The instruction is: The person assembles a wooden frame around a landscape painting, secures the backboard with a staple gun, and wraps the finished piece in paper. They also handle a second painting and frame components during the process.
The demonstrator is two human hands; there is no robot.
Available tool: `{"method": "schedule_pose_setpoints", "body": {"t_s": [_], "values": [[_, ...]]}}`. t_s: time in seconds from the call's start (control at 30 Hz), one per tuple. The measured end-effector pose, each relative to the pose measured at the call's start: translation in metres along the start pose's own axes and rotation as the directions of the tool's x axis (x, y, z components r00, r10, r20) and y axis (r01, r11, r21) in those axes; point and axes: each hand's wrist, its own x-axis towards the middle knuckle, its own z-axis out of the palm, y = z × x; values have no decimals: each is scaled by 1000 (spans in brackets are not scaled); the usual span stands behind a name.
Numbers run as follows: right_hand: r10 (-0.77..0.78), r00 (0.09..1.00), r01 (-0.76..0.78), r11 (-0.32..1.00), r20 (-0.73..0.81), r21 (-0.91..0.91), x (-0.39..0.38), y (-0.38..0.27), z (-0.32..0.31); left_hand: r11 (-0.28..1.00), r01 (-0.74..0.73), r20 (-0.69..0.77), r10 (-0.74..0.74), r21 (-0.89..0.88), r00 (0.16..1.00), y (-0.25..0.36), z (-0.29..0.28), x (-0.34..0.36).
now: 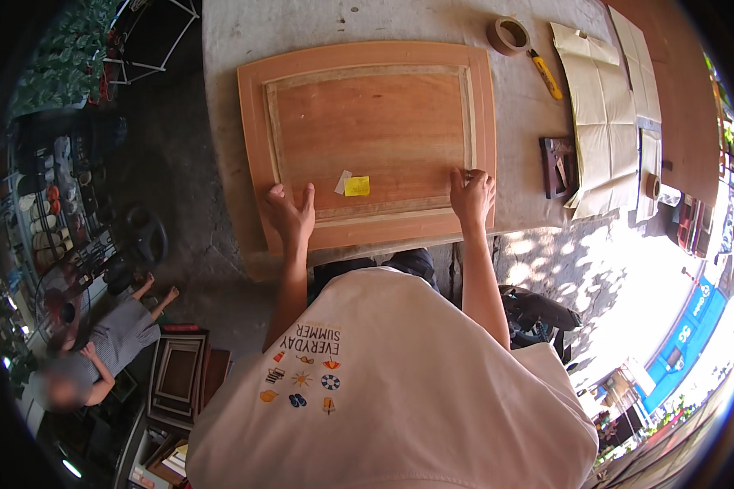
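A framed wooden panel (pixel 367 114), like a cabinet door, lies flat on the worktable in front of me. Pale strips that look like masking tape (pixel 367 212) run along the inner edges of its frame. My left hand (pixel 292 213) grips the near left part of the frame, thumb spread over the face and fingers curled at the edge. On the right side, my right hand (pixel 472 200) holds the frame with bent fingers over its edge. Between the hands, a yellow sticky note (pixel 356 187) and a whitish scrap (pixel 342 181) sit on the panel.
Right of the panel on the worktable (pixel 514 106) are a tape roll (pixel 497 41), a yellow cutter knife (pixel 546 74), a saw handle (pixel 548 167) and creased brown paper (pixel 603 114). Another person (pixel 122 334) is at the lower left, near stacked frames (pixel 174 376).
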Motion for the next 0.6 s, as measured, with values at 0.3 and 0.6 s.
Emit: {"method": "schedule_pose_setpoints", "body": {"t_s": [0.3,0.6], "values": [[55,998,-58,992,26,113,8,1,21,880,341,209,-285,-329,936,21,-23,14],[-79,993,87,992,-85,96,-6,13,7,954,-290,-133,297,72,946,36,-13,50]]}}
